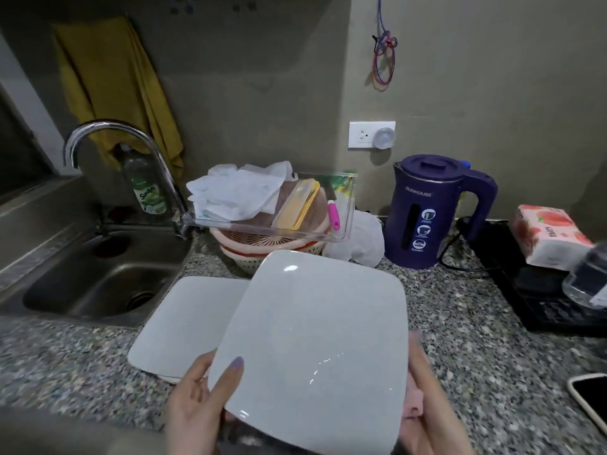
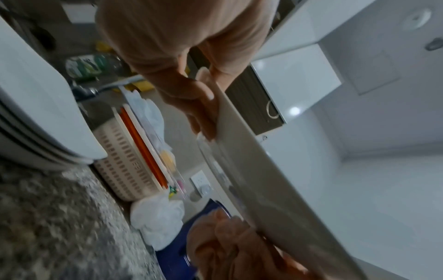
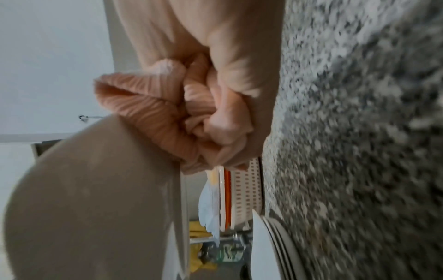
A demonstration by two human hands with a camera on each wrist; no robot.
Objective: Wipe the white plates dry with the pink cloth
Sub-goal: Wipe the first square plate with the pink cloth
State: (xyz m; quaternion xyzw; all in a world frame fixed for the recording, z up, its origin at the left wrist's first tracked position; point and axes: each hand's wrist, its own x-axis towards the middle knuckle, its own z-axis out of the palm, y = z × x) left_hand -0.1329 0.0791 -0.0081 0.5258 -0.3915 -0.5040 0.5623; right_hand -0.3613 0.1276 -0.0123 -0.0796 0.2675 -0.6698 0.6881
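I hold a square white plate (image 1: 315,349) tilted above the speckled counter. My left hand (image 1: 210,389) grips its lower-left edge, thumb on the top face, fingers underneath. In the left wrist view the same left hand (image 2: 199,109) clasps the plate's rim (image 2: 263,180). My right hand (image 1: 425,389) sits at the plate's right edge, bunching the pink cloth (image 1: 412,407) against the underside. The right wrist view shows the right hand (image 3: 227,123) clenched round the pink cloth (image 3: 143,106), which touches the plate's underside (image 3: 91,199). A stack of white plates (image 1: 184,326) lies on the counter to the left.
A steel sink (image 1: 98,280) with a curved faucet (image 1: 108,129) is at the left. Behind the plates stand stacked baskets (image 1: 259,247) under a clear tray. A purple kettle (image 1: 427,211), a black cooktop (image 1: 532,290), a tissue box (image 1: 551,238) and a phone (image 1: 591,399) lie to the right.
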